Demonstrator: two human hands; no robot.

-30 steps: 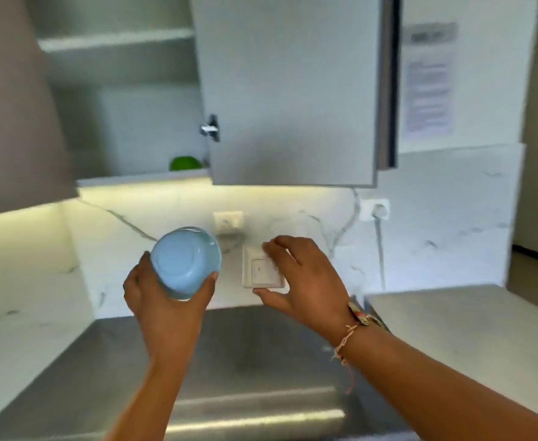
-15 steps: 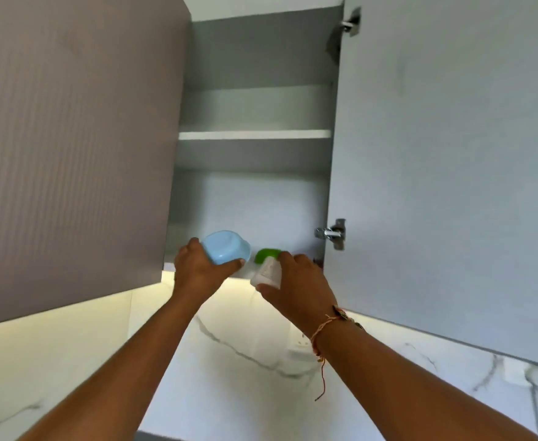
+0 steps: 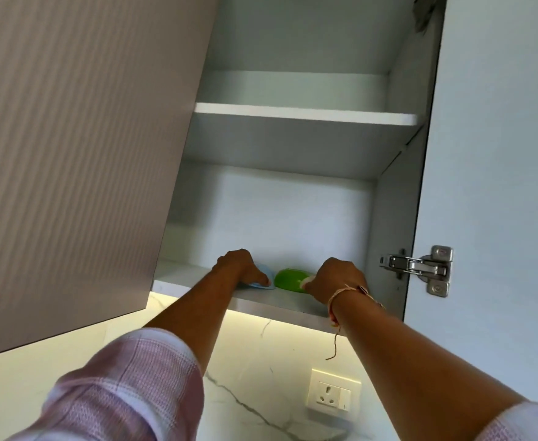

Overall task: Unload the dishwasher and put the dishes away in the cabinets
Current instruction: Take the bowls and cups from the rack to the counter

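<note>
Open wall cabinet (image 3: 293, 202), door (image 3: 500, 154) swung right, hinge (image 3: 417, 268) showing. Bottom shelf (image 3: 274, 305) holds blue bowl (image 3: 263, 278) under left hand (image 3: 239, 265), fingers wrapped over it. Green bowl (image 3: 290, 280) just beside; right hand (image 3: 337, 278) curled against its edge, grip unclear. Socket (image 3: 333, 394) below.

Home kitchen, seen looking up into an open wall cabinet.

A grey wall cabinet (image 3: 293, 202) with shelves (image 3: 302, 113) and a metal door hinge (image 3: 417, 268) hangs above a white marble-patterned backsplash (image 3: 261, 377), lit by a warm under-cabinet light strip (image 3: 277, 323); a wall socket (image 3: 333, 393) sits on the backsplash, and plastic bowls (image 3: 290, 280) rest on the lowest shelf.
</note>
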